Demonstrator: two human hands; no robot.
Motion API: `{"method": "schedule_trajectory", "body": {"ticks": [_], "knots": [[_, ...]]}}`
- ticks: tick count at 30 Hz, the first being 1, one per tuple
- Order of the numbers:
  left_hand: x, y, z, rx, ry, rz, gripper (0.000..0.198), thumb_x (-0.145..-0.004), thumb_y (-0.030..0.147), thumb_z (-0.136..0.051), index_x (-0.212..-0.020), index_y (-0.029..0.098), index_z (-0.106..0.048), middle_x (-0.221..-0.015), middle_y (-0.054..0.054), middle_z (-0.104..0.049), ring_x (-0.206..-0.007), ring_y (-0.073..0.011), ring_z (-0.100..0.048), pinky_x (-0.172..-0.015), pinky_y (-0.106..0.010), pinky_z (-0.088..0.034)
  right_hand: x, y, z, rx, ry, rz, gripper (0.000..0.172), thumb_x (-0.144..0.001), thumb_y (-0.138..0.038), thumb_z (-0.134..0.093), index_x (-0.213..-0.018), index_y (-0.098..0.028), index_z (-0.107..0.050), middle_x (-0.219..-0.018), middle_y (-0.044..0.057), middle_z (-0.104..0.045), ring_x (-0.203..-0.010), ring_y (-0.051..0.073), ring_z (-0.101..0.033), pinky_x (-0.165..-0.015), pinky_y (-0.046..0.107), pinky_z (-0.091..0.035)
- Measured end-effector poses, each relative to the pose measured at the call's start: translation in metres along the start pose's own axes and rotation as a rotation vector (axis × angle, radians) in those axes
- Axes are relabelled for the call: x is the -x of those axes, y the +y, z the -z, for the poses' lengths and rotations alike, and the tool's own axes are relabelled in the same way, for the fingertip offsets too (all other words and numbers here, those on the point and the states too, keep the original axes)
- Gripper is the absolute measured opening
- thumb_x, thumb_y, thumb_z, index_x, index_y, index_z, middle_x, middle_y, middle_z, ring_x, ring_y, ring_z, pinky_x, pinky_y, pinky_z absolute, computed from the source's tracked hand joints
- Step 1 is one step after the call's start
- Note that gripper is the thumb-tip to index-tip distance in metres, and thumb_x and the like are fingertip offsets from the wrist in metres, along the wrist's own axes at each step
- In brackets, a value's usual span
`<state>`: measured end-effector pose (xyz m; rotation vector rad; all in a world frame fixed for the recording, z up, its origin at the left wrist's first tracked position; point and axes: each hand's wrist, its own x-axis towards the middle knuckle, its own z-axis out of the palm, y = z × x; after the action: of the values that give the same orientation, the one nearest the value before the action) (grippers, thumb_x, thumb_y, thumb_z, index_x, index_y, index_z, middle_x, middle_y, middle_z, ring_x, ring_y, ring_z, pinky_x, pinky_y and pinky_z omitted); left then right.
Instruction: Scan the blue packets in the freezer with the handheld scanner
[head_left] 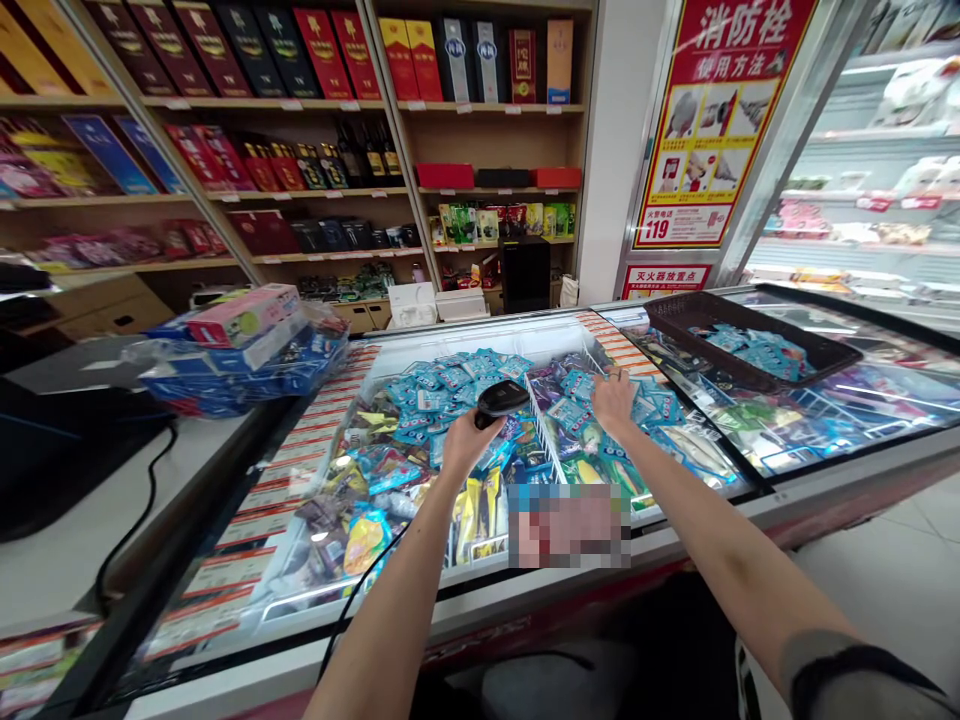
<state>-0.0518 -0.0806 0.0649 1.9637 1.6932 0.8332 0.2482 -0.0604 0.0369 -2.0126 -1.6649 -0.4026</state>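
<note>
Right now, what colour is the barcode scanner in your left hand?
Black barcode scanner, clearest in the head view.

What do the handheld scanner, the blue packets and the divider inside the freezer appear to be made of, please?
The scanner in the left hand looks like black moulded plastic with a dull sheen. The blue packets look like glossy plastic film, crinkled and reflective. The divider near the right hand appears to be white-coated wire, seen as thin bars.

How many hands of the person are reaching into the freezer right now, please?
2. The left hand holds a black barcode scanner over the blue packets; the right hand rests on packets right of the wire divider.
</note>
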Motion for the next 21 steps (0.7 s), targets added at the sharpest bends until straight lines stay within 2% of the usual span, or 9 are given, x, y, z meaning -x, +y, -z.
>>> {"method": "schedule_trajectory", "body": {"ticks": [4, 7, 10, 15, 21], "knots": [[0.002, 0.000, 0.002, -0.017, 0.023, 0.004, 0.051, -0.073, 0.065, -0.051, -0.090, 0.019, -0.065, -0.070, -0.006, -0.067, -0.061, -0.0186, -0.061, -0.047, -0.023, -0.032, -0.004, -0.012, -0.002, 0.027, -0.137, 0.248, 0.034, -0.087, -0.017, -0.039, -0.105, -0.022, -0.067, -0.118, 0.009, -0.060, -0.109, 0.026, -0.045, -0.094, 0.042, -0.028], [0.003, -0.002, 0.008, -0.054, 0.047, 0.006, 0.051, -0.072, 0.065, -0.052, -0.090, 0.020, -0.066, -0.071, -0.006, -0.067, -0.063, -0.0197, -0.062, -0.048, -0.023, -0.032, -0.007, -0.022, -0.005, 0.088, -0.189, 0.223, 0.031, -0.088, -0.022, -0.041, -0.094, -0.018, -0.070, -0.106, 0.013, -0.065, -0.106, 0.028, -0.047, -0.096, 0.045, -0.026], [0.002, -0.009, 0.016, -0.073, 0.075, 0.037, 0.051, -0.071, 0.065, -0.054, -0.092, 0.020, -0.066, -0.071, -0.005, -0.067, -0.066, -0.0210, -0.063, -0.049, -0.024, -0.034, -0.008, -0.034, -0.007, 0.084, -0.174, 0.207, 0.031, -0.089, -0.026, -0.040, -0.097, -0.016, -0.069, -0.104, 0.014, -0.065, -0.107, 0.028, -0.048, -0.096, 0.044, -0.026], [-0.001, -0.021, 0.028, -0.002, 0.120, 0.144, 0.047, -0.072, 0.058, -0.057, -0.094, 0.018, -0.065, -0.068, -0.006, -0.067, -0.070, -0.0226, -0.065, -0.055, -0.025, -0.040, -0.011, -0.064, -0.021, -0.060, -0.225, 0.316, 0.037, -0.091, -0.028, -0.038, -0.123, -0.020, -0.056, -0.122, 0.009, -0.059, -0.113, 0.025, -0.046, -0.095, 0.039, -0.032], [-0.004, -0.026, 0.031, 0.071, 0.130, 0.151, 0.040, -0.073, 0.054, -0.059, -0.092, 0.019, -0.066, -0.063, -0.004, -0.065, -0.068, -0.0226, -0.064, -0.056, -0.027, -0.043, -0.022, -0.104, -0.045, -0.182, -0.324, 0.443, 0.052, -0.093, -0.038, -0.036, -0.142, -0.019, -0.035, -0.145, 0.006, -0.038, -0.123, 0.026, -0.041, -0.097, 0.038, -0.034]]}}
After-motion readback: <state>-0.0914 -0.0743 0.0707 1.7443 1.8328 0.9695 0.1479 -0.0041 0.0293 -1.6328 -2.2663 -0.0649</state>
